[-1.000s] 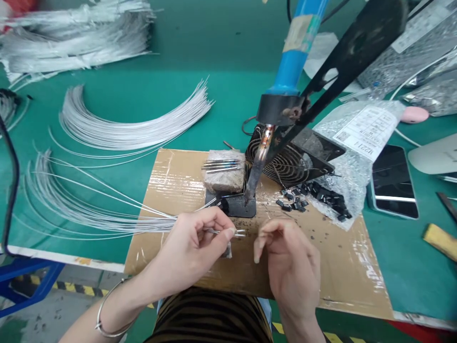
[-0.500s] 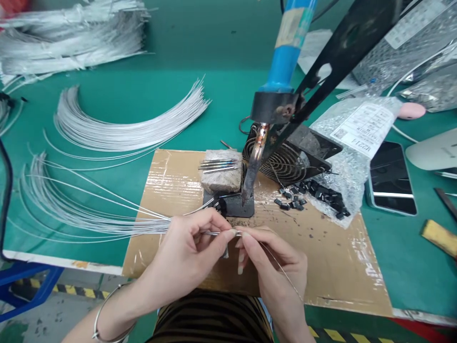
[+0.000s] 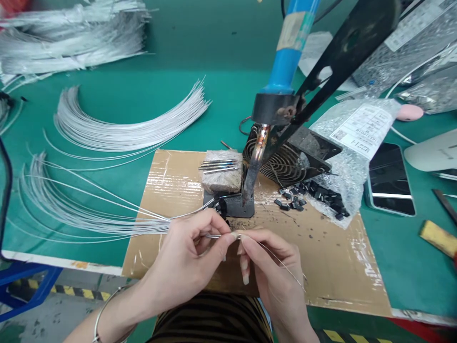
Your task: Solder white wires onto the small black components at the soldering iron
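Note:
My left hand (image 3: 193,259) is closed in a pinch on a thin silvery rod (image 3: 214,236) held level over the cardboard (image 3: 332,267). Its thumb and forefinger meet the fingertips of my right hand (image 3: 278,271), which pinches a thin wire (image 3: 291,273) that trails back across the palm. Where rod and wire meet, the fingertips hide the details. Just above the hands, the dark tip of a blue soldering iron (image 3: 285,71) points down over a small black plate (image 3: 241,207). White wires (image 3: 150,226) run in from the left, ending near black pieces by my left fingers.
Several thin metal rods (image 3: 217,165) lie on a worn block (image 3: 221,181). Behind the iron is a black fan (image 3: 285,162). Small black parts (image 3: 321,195) spill from a plastic bag (image 3: 352,147). A phone (image 3: 391,178) lies right; a white wire bundle (image 3: 124,131) lies left.
My right hand has shifted slightly, and its lower fingers extend a little further down. The left hand keeps its pinch almost in place.

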### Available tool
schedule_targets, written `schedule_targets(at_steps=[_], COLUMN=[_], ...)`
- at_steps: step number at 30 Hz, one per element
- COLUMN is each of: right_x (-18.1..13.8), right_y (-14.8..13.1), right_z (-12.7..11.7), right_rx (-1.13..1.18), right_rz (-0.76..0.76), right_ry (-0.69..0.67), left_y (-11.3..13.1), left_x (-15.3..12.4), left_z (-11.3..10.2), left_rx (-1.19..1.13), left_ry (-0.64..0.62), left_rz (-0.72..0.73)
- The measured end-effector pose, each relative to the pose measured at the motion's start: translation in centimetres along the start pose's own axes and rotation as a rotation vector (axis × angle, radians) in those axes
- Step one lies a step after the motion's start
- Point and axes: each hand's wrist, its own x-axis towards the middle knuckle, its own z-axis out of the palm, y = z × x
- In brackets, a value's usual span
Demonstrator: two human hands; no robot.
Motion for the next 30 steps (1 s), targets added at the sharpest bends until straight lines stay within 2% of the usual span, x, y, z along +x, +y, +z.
schedule_targets(at_steps=[9, 14, 25, 30], right_x=[0.2, 0.2, 0.5, 0.5], right_y=[-0.7, -0.4, -0.6, -0.6], right_z=[0.5, 0.4, 0.8, 0.9], right_rx=[0.121, 0.136, 0.188, 0.178], right_rz=[0.199, 0.212, 0.214, 0.202], right_ry=[0.063, 0.063, 0.083, 0.074], left_y=[0.1, -0.1, -0.9, -1.1], left_x=[0.0, 0.3, -0.1, 0.0], left_z=[-0.2, 0.0, 0.9, 1.1], left_rx=[-0.043, -0.059, -0.008, -0.028], left_ry=[-0.040, -0.016, 0.141, 0.156], left_rz=[-0.005, 0.012, 0.146, 0.162])
